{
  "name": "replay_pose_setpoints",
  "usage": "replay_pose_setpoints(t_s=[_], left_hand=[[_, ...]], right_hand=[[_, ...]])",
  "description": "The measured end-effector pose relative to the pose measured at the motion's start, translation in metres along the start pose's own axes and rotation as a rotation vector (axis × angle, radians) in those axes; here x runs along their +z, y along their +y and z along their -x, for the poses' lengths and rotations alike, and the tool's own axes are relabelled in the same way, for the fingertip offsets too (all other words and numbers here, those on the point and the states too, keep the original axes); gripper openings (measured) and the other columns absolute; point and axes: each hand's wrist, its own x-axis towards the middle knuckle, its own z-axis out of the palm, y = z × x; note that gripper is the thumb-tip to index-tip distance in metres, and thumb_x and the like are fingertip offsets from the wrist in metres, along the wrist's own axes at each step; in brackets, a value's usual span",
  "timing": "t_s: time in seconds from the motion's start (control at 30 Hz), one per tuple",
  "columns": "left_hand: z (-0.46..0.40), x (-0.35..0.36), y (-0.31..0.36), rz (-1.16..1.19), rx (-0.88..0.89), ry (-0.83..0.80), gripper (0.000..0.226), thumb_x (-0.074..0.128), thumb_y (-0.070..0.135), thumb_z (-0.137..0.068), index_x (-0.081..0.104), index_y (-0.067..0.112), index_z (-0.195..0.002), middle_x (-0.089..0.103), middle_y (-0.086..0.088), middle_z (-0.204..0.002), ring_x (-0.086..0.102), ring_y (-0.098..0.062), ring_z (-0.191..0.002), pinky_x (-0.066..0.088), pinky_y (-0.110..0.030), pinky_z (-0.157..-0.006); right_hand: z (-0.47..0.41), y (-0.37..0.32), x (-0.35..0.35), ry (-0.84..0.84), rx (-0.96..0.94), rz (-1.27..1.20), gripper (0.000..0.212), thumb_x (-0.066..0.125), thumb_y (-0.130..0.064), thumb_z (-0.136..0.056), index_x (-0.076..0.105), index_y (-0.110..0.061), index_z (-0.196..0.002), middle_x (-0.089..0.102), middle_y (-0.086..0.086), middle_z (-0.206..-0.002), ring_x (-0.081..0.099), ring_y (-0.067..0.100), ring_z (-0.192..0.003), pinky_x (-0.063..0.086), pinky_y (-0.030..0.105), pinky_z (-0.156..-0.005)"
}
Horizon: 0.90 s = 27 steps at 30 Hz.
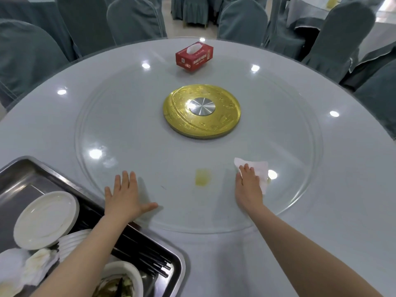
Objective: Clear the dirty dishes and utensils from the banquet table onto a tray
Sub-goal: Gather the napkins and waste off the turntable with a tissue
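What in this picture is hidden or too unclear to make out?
- Tray, head view: its near and left parts are cut off by the picture edge.
- Bowl: partly cut by the bottom edge; the leftovers inside are blurred.
- Chopsticks: the left arm covers part of them, so no count.
- Tissue box: print too small to read.
- Napkin: the right hand covers part.

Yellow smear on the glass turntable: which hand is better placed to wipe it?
Right. The right hand already presses the white napkin flat on the glass, just beside the yellow smear. The left hand lies flat and bare, holding nothing.
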Motion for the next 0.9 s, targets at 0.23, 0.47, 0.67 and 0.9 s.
replay_pose_setpoints(t_s=[0.23, 0.47, 0.67, 0.9], left_hand=[[0.008, 0.014, 0.011, 0.012, 0.027, -0.019, 0.131, 0.051, 0.088, -0.062, -0.002, 0.011, -0.153, -0.004, -0.008, -0.162, 0.009, -0.027, -0.148, 0.021, -0.05, -0.116], [0.016, 0.014, 0.026, -0.06, 0.035, -0.015, 0.129, 0.048, 0.088, -0.064, 0.003, 0.006, -0.152, 0.004, -0.014, -0.161, 0.019, -0.031, -0.145, 0.025, -0.046, -0.115], [0.022, 0.009, 0.033, -0.106, 0.053, -0.032, 0.127, 0.048, 0.087, -0.065, 0.005, 0.005, -0.152, 0.006, -0.013, -0.161, 0.026, -0.029, -0.142, 0.025, -0.043, -0.114], [0.024, -0.002, 0.016, -0.031, 0.144, -0.096, 0.1, 0.06, 0.064, -0.079, 0.014, 0.018, -0.153, 0.009, -0.002, -0.162, 0.038, -0.02, -0.138, 0.025, -0.041, -0.113]], right_hand=[[0.007, -0.04, 0.034, -0.179, -0.326, 0.124, 0.046, 0.026, -0.023, -0.104, 0.028, -0.01, -0.149, 0.017, 0.008, -0.16, 0.01, 0.025, -0.147, 0.005, 0.039, -0.117], [0.025, -0.054, 0.053, -0.187, -0.425, 0.178, 0.047, 0.029, -0.024, -0.103, 0.028, -0.009, -0.148, 0.017, 0.009, -0.16, 0.011, 0.027, -0.147, 0.009, 0.042, -0.117], [0.057, -0.09, 0.075, -0.308, -0.564, 0.121, 0.048, 0.029, -0.024, -0.104, 0.027, -0.006, -0.148, 0.019, 0.013, -0.159, 0.01, 0.027, -0.148, 0.004, 0.04, -0.119], [0.075, -0.08, 0.077, -0.336, -0.679, 0.152, 0.048, 0.028, -0.026, -0.104, 0.026, -0.008, -0.149, 0.015, 0.008, -0.16, 0.006, 0.022, -0.148, -0.001, 0.035, -0.119]])
